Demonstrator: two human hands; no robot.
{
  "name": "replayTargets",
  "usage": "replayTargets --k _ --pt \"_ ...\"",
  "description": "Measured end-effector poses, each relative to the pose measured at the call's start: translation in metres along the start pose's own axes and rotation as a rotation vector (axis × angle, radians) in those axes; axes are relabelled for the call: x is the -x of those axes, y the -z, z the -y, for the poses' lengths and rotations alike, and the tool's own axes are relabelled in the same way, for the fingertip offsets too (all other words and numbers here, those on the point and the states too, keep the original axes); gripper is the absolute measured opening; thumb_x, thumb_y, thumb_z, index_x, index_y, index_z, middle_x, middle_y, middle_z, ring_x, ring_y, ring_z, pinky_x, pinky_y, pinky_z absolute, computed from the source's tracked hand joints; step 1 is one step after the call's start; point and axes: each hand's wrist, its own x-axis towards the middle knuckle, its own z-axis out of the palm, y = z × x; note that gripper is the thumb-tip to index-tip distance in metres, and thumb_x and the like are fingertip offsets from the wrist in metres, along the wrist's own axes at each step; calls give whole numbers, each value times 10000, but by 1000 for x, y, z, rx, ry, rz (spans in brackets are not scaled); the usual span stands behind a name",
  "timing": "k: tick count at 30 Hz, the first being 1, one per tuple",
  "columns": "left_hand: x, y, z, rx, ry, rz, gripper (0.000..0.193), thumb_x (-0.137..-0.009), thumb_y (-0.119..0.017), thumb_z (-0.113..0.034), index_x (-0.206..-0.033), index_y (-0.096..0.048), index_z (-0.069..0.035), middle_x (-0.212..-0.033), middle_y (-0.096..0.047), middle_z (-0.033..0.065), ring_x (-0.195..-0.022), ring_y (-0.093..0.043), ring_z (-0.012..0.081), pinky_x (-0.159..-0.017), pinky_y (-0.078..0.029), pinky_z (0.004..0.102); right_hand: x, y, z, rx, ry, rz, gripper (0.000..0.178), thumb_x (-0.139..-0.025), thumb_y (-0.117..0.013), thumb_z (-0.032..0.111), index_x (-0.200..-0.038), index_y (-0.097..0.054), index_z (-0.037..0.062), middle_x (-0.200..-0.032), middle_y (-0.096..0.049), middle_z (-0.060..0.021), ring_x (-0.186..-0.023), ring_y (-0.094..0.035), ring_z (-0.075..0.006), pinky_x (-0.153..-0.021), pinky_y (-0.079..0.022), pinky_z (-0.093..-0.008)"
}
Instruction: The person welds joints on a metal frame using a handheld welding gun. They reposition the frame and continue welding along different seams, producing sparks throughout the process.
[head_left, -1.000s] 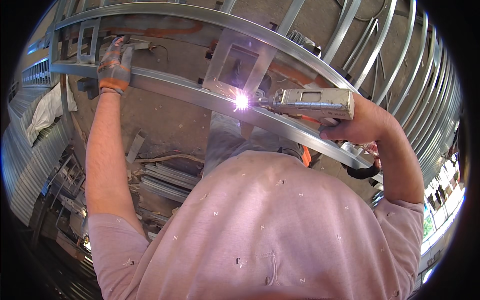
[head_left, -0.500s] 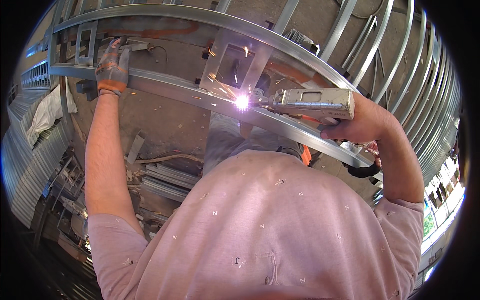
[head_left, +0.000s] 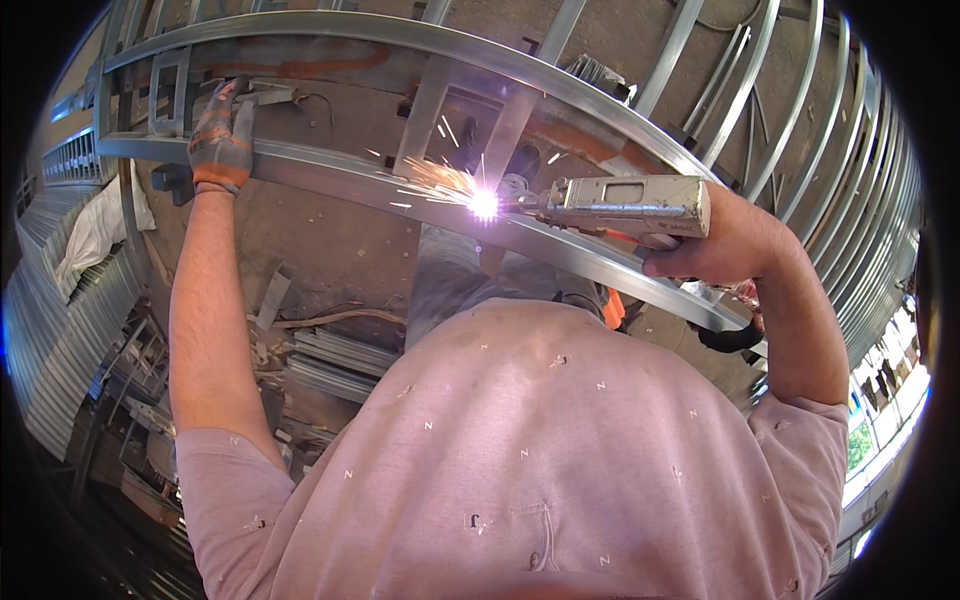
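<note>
A shiny metal frame [head_left: 335, 172] of long rails and short cross pieces stretches across in front of me. My left hand [head_left: 220, 148], in a grey and orange work glove, lies over its near rail, with the fingers stretched out and the thumb apart. My right hand [head_left: 735, 238] is bare and wrapped round a pale, boxy welding gun [head_left: 628, 206]. The gun's nozzle points left at the near rail, beside the foot of a cross piece. A bright violet-white glare there hides the tip and the joint, and orange sparks spray leftward from it.
Long metal bars [head_left: 745, 100] fan out at the far right. Corrugated sheets [head_left: 55, 340] and a white sack [head_left: 98, 230] are at the left. Metal profiles [head_left: 335, 362] lie stacked on the ground below the frame. A black cable [head_left: 727, 340] hangs below my right hand.
The spark spray has become denser and spreads farther left. Both hands, the welding gun and the frame stay in nearly the same places.
</note>
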Motion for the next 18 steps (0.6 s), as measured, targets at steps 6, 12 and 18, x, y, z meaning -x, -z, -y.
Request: replayTargets --k 6,12,18 --pt "0 1 -1 -56 55 39 431 -1054 -563 -436 -1419 -611 -211 -1349 -682 140 -1227 -646 388 -1022 -526 470 0 0 -8 -9 73 0 691 -733 -892 2 -1376 -648 78 -1267 -739 -89 -1148 -684 -209 -1045 -530 -367" --pt "-2 4 -5 -26 48 39 419 -1049 -583 -417 -1387 -632 -175 -1364 -677 145 -1235 -645 387 -1030 -523 462 15 -2 -19 -165 12 -42 674 -761 -875 -13 -1384 -628 59 -1223 -740 -73 -1080 -676 -167 -925 -575 -345" --pt "-6 2 -4 -9 49 20 437 -1052 -569 -444 -1399 -637 -188 -1378 -673 149 -1245 -642 396 -1044 -517 468 50 -19 -21 -68 65 -278 550 -805 -868 26 -1316 -665 38 -1075 -749 -51 -1015 -683 -157 -884 -580 -344"
